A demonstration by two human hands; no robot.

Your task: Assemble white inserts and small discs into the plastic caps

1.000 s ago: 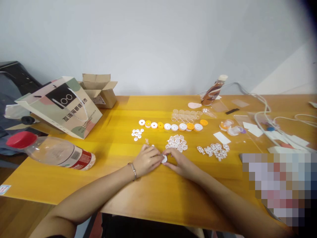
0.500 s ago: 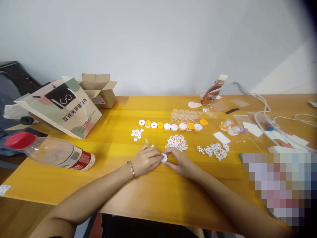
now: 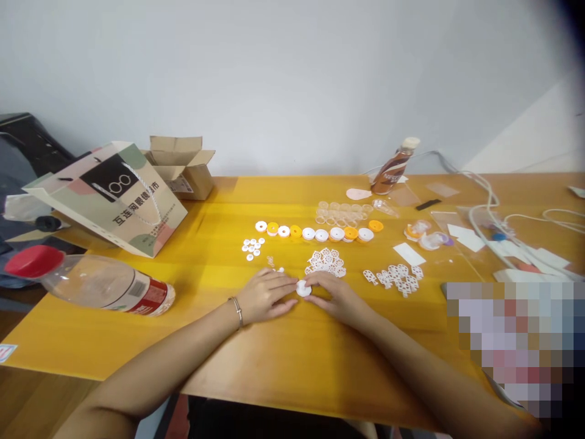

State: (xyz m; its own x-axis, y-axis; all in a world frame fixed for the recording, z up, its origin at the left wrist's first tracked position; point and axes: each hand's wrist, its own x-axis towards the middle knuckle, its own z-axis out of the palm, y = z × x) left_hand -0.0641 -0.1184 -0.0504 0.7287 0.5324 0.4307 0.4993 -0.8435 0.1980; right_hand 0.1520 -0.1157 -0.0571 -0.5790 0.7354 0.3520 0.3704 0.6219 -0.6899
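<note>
A small white round disc [image 3: 303, 289] is between my two hands, near the middle of the table. My right hand [image 3: 339, 297] pinches it from the right, forefinger at the top edge and thumb below. My left hand [image 3: 267, 295] has its fingers stretched out, their tips at the disc's left edge, and its thumb apart. Just beyond my left fingers is a tiny white piece [image 3: 281, 269]. Further off sit a group of small white round parts [image 3: 253, 247], a heap of white cut-out pieces [image 3: 326, 263] and a row of white and orange discs [image 3: 322, 235].
Clear round cases [image 3: 343, 213] lie behind the row. More cut-out pieces [image 3: 397, 278] are to the right. A red-capped bottle [image 3: 109, 285] lies at the left by a paper bag [image 3: 119, 201] and cardboard box [image 3: 183, 171]. A drink bottle [image 3: 393, 167] and white cables [image 3: 489, 198] are at the back right.
My left hand has drawn slightly left, its thumb coming away from the disc. The white disc stays in my right hand and now shows more of its face.
</note>
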